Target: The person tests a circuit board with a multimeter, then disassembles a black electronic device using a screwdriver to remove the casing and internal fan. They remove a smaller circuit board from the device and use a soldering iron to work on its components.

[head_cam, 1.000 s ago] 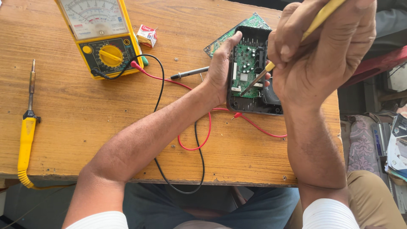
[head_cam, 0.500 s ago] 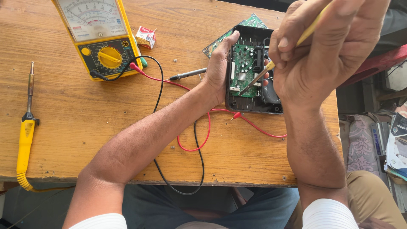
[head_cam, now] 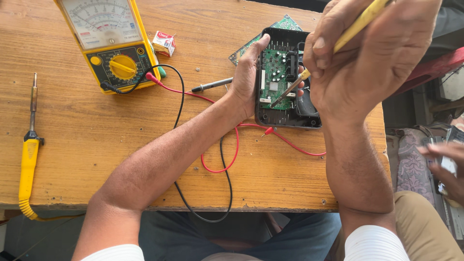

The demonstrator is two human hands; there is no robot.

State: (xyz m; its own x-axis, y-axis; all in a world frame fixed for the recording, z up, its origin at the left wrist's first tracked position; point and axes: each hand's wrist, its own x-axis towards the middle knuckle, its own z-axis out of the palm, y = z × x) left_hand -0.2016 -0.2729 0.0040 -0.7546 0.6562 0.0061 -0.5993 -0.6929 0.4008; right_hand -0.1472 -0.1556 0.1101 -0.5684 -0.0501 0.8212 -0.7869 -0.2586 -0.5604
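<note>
A black plastic case (head_cam: 285,118) holding a green circuit board (head_cam: 274,79) lies on the wooden table (head_cam: 121,159) near its right edge. My left hand (head_cam: 246,79) grips the case's left side and steadies it. My right hand (head_cam: 372,53) is closed around a yellow-handled screwdriver (head_cam: 355,26), and the metal shaft (head_cam: 287,92) angles down so its tip touches the lower part of the board. The case's right half is partly hidden behind my right hand.
A yellow analog multimeter (head_cam: 108,41) stands at the back left, its red lead (head_cam: 232,150) and black lead (head_cam: 181,96) looping across the table with a black probe (head_cam: 210,87). A yellow soldering iron (head_cam: 29,145) lies far left. A small red-white box (head_cam: 164,42) and a second green board (head_cam: 285,23) lie nearby. Another person's hand (head_cam: 442,164) shows at right.
The view has shifted slightly, and my right hand with the screwdriver has tilted a little. The tip stays on the board and my left hand keeps its grip.
</note>
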